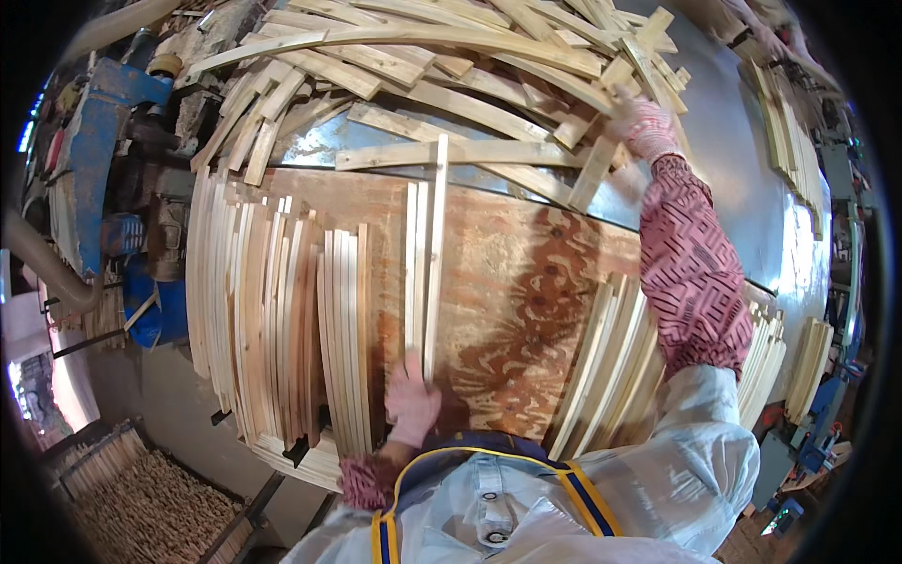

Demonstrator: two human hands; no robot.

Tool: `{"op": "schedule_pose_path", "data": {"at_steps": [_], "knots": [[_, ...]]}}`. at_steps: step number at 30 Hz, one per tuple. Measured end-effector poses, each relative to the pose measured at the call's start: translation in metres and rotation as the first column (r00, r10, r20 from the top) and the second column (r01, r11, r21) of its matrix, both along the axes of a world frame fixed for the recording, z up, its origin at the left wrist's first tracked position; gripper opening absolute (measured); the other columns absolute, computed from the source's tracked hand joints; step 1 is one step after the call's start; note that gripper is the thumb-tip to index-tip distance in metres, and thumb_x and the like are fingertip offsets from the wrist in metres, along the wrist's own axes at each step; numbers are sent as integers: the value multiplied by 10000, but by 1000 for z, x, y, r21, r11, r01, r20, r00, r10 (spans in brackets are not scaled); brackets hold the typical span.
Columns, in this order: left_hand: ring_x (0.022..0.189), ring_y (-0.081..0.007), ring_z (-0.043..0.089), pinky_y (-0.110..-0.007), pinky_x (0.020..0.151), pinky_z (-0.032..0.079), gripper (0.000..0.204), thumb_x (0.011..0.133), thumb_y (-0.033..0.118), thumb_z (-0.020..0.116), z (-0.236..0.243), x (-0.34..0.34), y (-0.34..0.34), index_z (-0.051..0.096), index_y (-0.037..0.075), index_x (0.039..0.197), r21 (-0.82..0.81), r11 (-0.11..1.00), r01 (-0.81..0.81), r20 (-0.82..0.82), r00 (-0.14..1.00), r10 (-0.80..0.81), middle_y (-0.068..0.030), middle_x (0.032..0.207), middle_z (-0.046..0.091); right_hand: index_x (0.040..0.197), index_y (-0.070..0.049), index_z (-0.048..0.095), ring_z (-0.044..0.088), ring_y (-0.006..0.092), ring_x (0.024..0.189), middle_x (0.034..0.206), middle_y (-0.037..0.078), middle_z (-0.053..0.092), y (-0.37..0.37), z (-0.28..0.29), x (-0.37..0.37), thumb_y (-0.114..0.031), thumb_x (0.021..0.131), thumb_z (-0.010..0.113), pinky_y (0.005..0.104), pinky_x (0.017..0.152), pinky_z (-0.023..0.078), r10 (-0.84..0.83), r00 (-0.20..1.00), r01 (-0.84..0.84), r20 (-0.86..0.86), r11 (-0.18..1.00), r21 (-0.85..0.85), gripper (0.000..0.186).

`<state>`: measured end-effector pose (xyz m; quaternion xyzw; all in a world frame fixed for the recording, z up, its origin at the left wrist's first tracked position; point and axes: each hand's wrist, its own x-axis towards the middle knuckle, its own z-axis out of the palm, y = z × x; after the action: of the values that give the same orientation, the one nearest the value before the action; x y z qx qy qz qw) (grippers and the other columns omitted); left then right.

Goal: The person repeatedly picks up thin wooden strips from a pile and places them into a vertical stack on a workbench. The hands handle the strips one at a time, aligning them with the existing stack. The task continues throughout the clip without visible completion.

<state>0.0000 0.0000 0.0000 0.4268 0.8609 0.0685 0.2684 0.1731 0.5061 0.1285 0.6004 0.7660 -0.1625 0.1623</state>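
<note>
My left hand (412,402) lies with its fingers stretched out against the near ends of a few light wooden slats. One long slat (437,235) stands on edge there, beside a shorter pair of slats (414,254). At the far right, my right hand (646,130), in a pale glove, reaches over a loose heap of wooden slats (451,42). Its fingers are apart and touch the heap's right end, near a slat (594,174) that points toward me. Whether its fingertips have hold of a slat is partly hidden.
Rows of slats on edge (254,310) line the left of the plywood board (507,244), with another row (606,367) at its right. Beyond is a shiny metal tabletop (728,141). Blue machinery (99,160) stands at far left; a bin of stacked sticks (150,498) sits below.
</note>
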Motion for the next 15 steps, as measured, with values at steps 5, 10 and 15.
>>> {"op": "schedule_pose_path", "data": {"at_steps": [5,10,15], "knots": [[1183,-469,541,-529,973,474,803,876,545,605,-23,-10,50,317,256,1568,18,999,35,-38,999,-34,-275,1422,453,1275,-26,584,657,196,616,817,96,692,-109,-14,-16,-313,943,632,316,533,576,-125,874,-45,-470,941,-336,442],[1370,-464,415,-500,1099,415,893,878,674,555,20,9,63,261,226,1593,-114,990,88,73,994,-80,-276,1561,312,1277,-14,562,709,244,789,986,164,710,-275,-61,-56,-332,975,608,350,667,618,7,921,-256,-388,762,-594,440],[1264,-431,499,-489,999,492,890,768,490,755,4,-1,5,371,226,1527,-50,998,46,-85,995,-51,-210,1515,380,1371,-171,567,664,184,703,914,109,667,-182,-99,-80,-293,961,567,338,472,521,456,887,-299,-72,686,664,428]]}}
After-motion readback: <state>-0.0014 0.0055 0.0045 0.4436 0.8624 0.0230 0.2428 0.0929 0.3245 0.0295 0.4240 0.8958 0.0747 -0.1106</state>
